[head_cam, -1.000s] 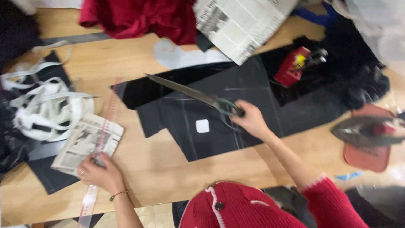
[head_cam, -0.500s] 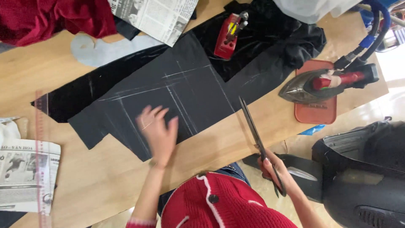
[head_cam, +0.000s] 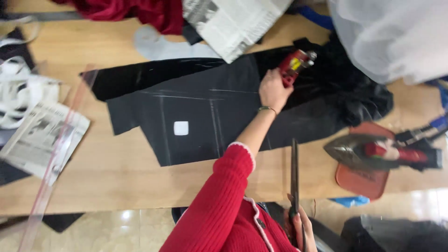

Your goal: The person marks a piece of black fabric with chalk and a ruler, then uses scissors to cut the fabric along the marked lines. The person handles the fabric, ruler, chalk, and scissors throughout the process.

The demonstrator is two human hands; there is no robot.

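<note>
Tailor shop: chalked cloth, iron.

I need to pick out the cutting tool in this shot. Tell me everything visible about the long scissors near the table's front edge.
The long dark metal scissors look like tailor's shears: slim dark blades, apparently closed, pointing away from the person across the front edge of the wooden table. The right hand grips the handles at the bottom of the picture, below the table edge, hiding most of them. The blade tips lie over bare wood, just short of the black chalk-marked fabric; whether they rest on the table is unclear.
</note>
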